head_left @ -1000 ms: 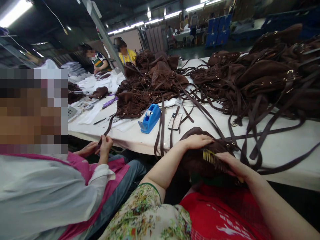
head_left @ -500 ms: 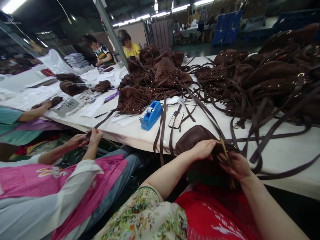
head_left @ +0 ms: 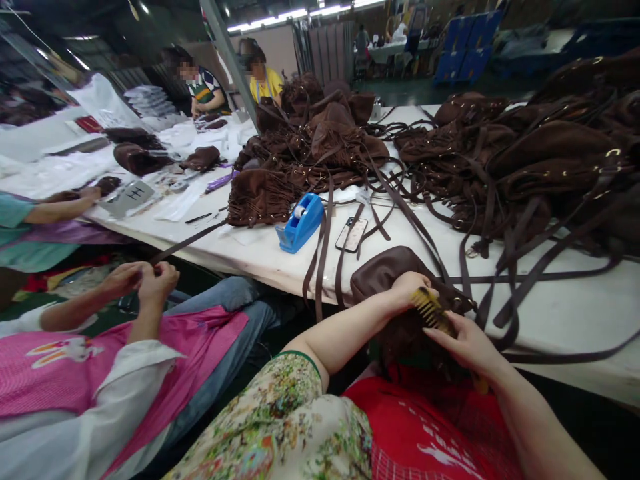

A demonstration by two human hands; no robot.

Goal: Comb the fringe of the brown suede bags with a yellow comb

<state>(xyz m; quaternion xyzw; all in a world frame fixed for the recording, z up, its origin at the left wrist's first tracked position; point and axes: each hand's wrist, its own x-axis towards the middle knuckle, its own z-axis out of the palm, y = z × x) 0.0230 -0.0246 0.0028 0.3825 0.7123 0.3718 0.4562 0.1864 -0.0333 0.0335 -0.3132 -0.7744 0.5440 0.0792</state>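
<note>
A brown fringed suede bag (head_left: 385, 270) hangs over the near edge of the white table (head_left: 560, 307), its fringe falling toward my lap. My left hand (head_left: 407, 288) presses down on the bag with fingers curled over it. My right hand (head_left: 465, 343) grips a yellow comb (head_left: 431, 311) whose teeth sit in the fringe just right of my left hand.
Piles of brown fringed bags (head_left: 310, 147) and long straps (head_left: 505, 227) cover the table. A blue tape dispenser (head_left: 301, 223) and a phone (head_left: 351, 235) lie near the edge. A co-worker in a pink apron (head_left: 150, 360) sits at my left, holding a strap; other people work farther back.
The comb has swung from edge-on back up to the top of the fringe, teeth showing. The view has shifted left and down; the co-worker's hands have dropped lower.
</note>
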